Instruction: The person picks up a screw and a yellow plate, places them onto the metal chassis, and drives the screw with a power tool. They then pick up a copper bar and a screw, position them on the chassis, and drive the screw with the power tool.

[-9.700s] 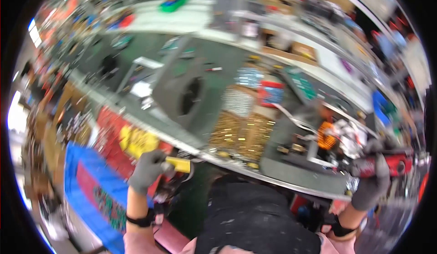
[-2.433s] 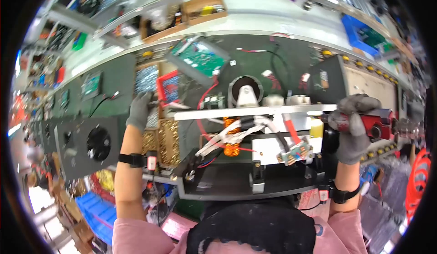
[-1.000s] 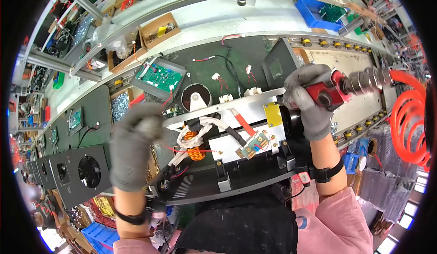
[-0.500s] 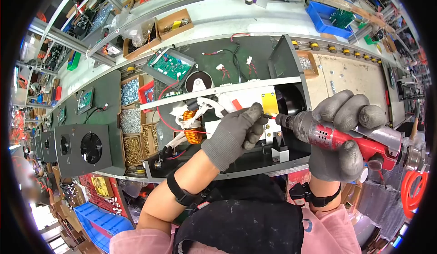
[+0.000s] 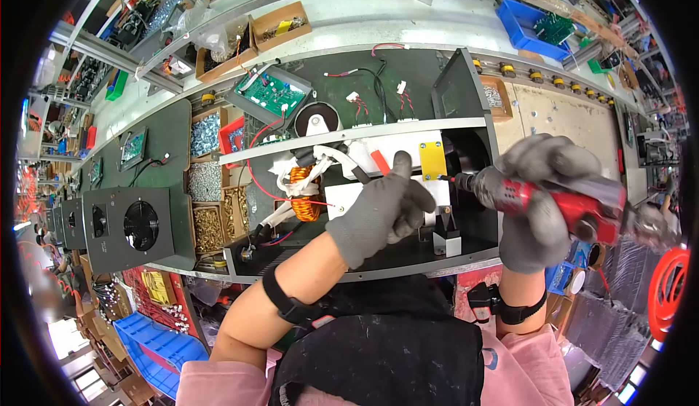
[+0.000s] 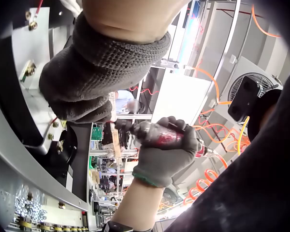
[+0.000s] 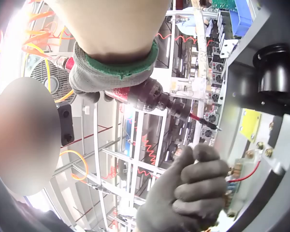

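My gloved right hand (image 5: 539, 235) grips a red air screwdriver (image 5: 593, 213), its bit pointing left at the yellow plate (image 5: 432, 162) inside a dark metal chassis (image 5: 497, 187). In the right wrist view the bit (image 7: 203, 122) has a black end with a small bright tip. My gloved left hand (image 5: 378, 217) is over the chassis, thumb raised and fingers curled toward the palm, just left of the bit. Nothing shows between its fingers (image 7: 200, 186); the palm is hidden. Around it are a white plate (image 5: 346, 195), a copper coil (image 5: 304, 191) and red wires.
Boxes of brass (image 5: 209, 231) and silver fasteners (image 5: 208, 182) stand left of the chassis. A green circuit board (image 5: 277, 94) lies behind it, and a fan panel (image 5: 127, 227) stands far left. The coiled red hose (image 5: 668, 297) hangs at right.
Earlier my left hand moved from the fastener boxes to the bit. Since half a second ago, its fingers have drawn slightly left from the bit, and the screwdriver has dipped toward the chassis.
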Demonstrator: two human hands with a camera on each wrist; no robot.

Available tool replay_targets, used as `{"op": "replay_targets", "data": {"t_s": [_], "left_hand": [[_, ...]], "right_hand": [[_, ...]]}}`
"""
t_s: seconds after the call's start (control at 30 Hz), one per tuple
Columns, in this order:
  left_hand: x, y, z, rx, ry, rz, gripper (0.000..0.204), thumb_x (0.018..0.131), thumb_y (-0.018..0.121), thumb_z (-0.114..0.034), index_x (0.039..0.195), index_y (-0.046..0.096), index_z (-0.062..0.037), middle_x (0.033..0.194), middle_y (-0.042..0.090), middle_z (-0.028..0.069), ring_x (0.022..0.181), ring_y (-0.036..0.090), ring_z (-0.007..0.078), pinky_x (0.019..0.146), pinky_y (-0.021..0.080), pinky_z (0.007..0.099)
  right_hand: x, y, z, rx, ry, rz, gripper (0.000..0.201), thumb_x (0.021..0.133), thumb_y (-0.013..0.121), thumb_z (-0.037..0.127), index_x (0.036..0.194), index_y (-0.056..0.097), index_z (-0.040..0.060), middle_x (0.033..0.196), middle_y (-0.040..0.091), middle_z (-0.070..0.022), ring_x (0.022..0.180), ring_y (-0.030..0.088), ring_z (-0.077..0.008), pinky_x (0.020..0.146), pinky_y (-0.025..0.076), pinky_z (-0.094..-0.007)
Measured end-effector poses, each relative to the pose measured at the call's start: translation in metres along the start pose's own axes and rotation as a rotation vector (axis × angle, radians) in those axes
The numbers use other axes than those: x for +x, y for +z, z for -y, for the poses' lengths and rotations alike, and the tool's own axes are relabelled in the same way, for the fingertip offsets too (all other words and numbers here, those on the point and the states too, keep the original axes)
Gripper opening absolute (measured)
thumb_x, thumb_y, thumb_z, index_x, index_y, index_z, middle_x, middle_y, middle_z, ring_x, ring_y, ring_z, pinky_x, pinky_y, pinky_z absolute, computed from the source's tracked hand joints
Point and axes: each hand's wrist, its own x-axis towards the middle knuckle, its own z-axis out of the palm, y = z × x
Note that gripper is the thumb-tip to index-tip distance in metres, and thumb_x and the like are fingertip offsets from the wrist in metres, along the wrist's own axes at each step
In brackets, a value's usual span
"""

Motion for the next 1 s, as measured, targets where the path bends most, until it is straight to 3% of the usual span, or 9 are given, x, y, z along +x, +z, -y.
{"op": "replay_targets", "data": {"t_s": [0.1, 0.27, 0.4, 0.5, 0.57, 0.63, 0.77, 0.87, 1.0], "left_hand": [[-0.005, -0.011, -0.001, 0.047, -0.006, -0.12, 0.074, 0.093, 0.019, -0.062, 0.081, 0.061, -0.002, 0.051, 0.048, 0.0031, 0.038, 0.037, 0.0095, 0.036, 0.029, 0.0235], [-0.005, -0.021, 0.001, 0.011, -0.017, -0.135, 0.067, 0.093, 0.028, -0.059, 0.082, 0.061, -0.0018, 0.052, 0.049, 0.0038, 0.038, 0.038, 0.0102, 0.036, 0.029, 0.0239], [-0.019, -0.022, -0.006, 0.113, 0.061, -0.104, 0.062, 0.096, 0.028, -0.051, 0.085, 0.059, 0.001, 0.053, 0.046, 0.0023, 0.04, 0.035, 0.0089, 0.041, 0.031, 0.0229], [-0.031, -0.035, -0.014, 0.147, 0.166, -0.165, 0.048, 0.094, 0.045, -0.047, 0.086, 0.063, -0.0026, 0.056, 0.051, 0.0021, 0.045, 0.044, 0.0089, 0.042, 0.036, 0.0227], [-0.036, -0.052, -0.026, 0.62, 0.526, -0.411, 0.034, 0.09, 0.055, -0.038, 0.094, 0.064, -0.0052, 0.063, 0.055, 0.0022, 0.053, 0.054, 0.0132, 0.049, 0.043, 0.026], [-0.036, -0.079, -0.038, 1.304, 0.887, -0.685, 0.038, 0.083, 0.062, -0.038, 0.099, 0.063, -0.0041, 0.082, 0.064, 0.0075, 0.077, 0.061, 0.0219, 0.068, 0.048, 0.0313], [-0.028, -0.12, -0.056, 1.465, 0.761, -0.635, 0.042, 0.075, 0.069, -0.037, 0.104, 0.064, -0.0074, 0.093, 0.066, 0.0081, 0.092, 0.06, 0.0278, 0.079, 0.048, 0.0359], [-0.021, -0.126, -0.075, 1.356, 0.317, -0.25, 0.044, 0.073, 0.074, -0.031, 0.111, 0.063, -0.0119, 0.098, 0.066, 0.0091, 0.093, 0.062, 0.0278, 0.08, 0.048, 0.0341], [-0.026, -0.105, -0.07, 1.524, 0.316, -0.456, 0.038, 0.076, 0.071, -0.032, 0.108, 0.064, -0.0144, 0.098, 0.065, 0.0098, 0.09, 0.062, 0.028, 0.077, 0.05, 0.0367]], "right_hand": [[-0.007, -0.009, -0.014, -0.049, 0.104, -0.001, 0.039, 0.074, 0.065, 0.003, 0.107, 0.045, 0.0015, 0.09, 0.059, -0.0141, 0.079, 0.059, -0.0231, 0.069, 0.053, -0.0343], [-0.014, -0.004, -0.027, -0.033, 0.216, -0.038, 0.035, 0.074, 0.06, -0.007, 0.105, 0.046, 0.0005, 0.091, 0.06, -0.0137, 0.081, 0.06, -0.019, 0.068, 0.054, -0.03], [-0.012, -0.007, -0.036, -0.087, 0.151, 0.083, 0.033, 0.072, 0.06, -0.007, 0.101, 0.046, 0.0014, 0.089, 0.06, -0.0117, 0.079, 0.059, -0.0176, 0.068, 0.052, -0.0293], [-0.013, -0.006, -0.04, -0.267, 0.069, 0.115, 0.032, 0.071, 0.061, -0.008, 0.097, 0.047, 0.0023, 0.086, 0.059, -0.0098, 0.076, 0.059, -0.0162, 0.067, 0.05, -0.0285], [-0.012, -0.006, -0.04, -0.257, 0.167, 0.11, 0.03, 0.072, 0.06, -0.01, 0.096, 0.048, 0.0022, 0.083, 0.059, -0.0089, 0.073, 0.059, -0.0148, 0.067, 0.049, -0.0276], [-0.01, -0.002, -0.042, -0.206, 0.166, 0.085, 0.027, 0.073, 0.059, -0.01, 0.096, 0.049, 0.002, 0.083, 0.059, -0.0088, 0.073, 0.059, -0.0142, 0.067, 0.05, -0.0277], [-0.005, 0.005, -0.038, -0.038, 0.192, 0.063, 0.024, 0.077, 0.057, -0.012, 0.095, 0.05, 0.0014, 0.083, 0.06, -0.0093, 0.072, 0.059, -0.0128, 0.065, 0.05, -0.0272], [-0.009, -0.003, -0.042, -0.034, 0.231, 0.071, 0.025, 0.076, 0.059, -0.01, 0.096, 0.05, 0.0015, 0.084, 0.06, -0.0093, 0.073, 0.059, -0.0131, 0.065, 0.051, -0.0271], [-0.009, -0.007, -0.041, -0.037, 0.265, 0.082, 0.028, 0.075, 0.061, -0.007, 0.1, 0.051, 0.0011, 0.089, 0.061, -0.0102, 0.076, 0.06, -0.0145, 0.066, 0.052, -0.0278]]}}
